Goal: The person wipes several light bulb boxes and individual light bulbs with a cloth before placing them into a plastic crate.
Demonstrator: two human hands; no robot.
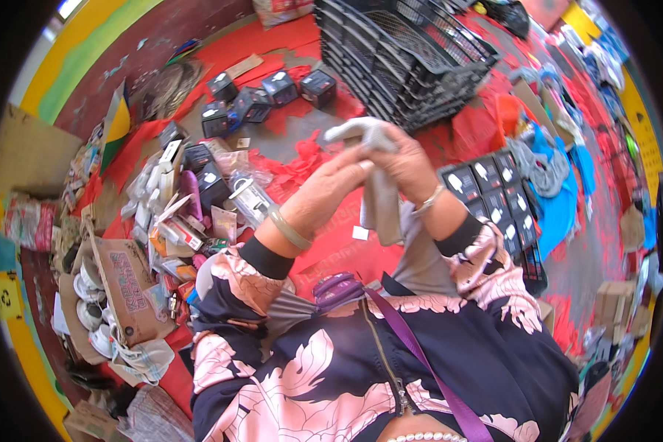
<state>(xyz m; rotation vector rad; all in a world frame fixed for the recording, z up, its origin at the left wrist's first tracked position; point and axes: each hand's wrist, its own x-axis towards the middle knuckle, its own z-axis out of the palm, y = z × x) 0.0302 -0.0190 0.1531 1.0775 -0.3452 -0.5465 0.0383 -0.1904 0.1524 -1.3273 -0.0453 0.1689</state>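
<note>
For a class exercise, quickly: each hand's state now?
Left hand: at the pale grey cloth; grip cannot be told.
Right hand: closed, holding the pale grey cloth.

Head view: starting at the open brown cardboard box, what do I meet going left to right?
Open brown cardboard box, clear plastic packet, person's left hand, person's right hand, small black boxes packed in rows. The pale grey cloth overlaps both hands, so it's left out.

Upper cluster: five black boxes (pixel 280 90); two hands (pixel 331 186), two bracelets (pixel 286 231), one purple strap (pixel 429 362).
</note>
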